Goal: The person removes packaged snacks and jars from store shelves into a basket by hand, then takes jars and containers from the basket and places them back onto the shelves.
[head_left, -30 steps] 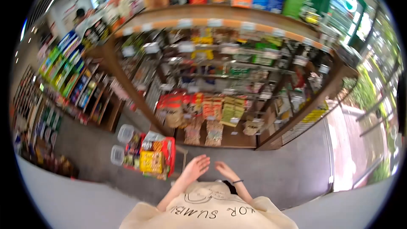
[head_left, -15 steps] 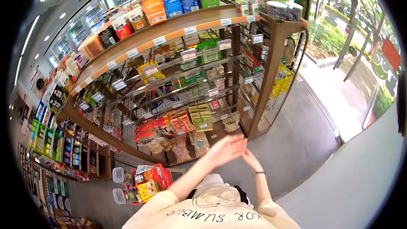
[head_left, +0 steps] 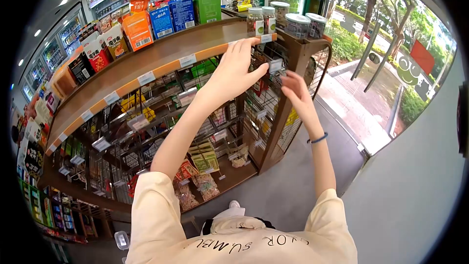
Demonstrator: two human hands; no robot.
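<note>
The left hand [head_left: 239, 70] is open, fingers bent over the brown wood-look shelf's [head_left: 195, 44] orange edge, contact unclear, near two slim transparent jars [head_left: 255, 24]; the right hand [head_left: 298, 93] is open too, fingers loosely curled, before the flat brown post [head_left: 282, 112]; squat round jars [head_left: 297, 26] with pale lids stand at the shelf's end; wire mesh [head_left: 289, 134] sits below.

1. Before you, the shelf top [head_left: 195, 36] looks like smooth brown wood with a soft sheen.
2. The jars [head_left: 297, 25] look like clear, glossy plastic.
3. Your shirt [head_left: 244, 249] is matt, creased cloth.
4. Below you, the floor [head_left: 298, 176] is smooth, grey and faintly shiny.
5. The green box [head_left: 207, 4] looks like smooth card or paper.
6. The side mesh [head_left: 289, 134] looks like thin metal wire.
</note>
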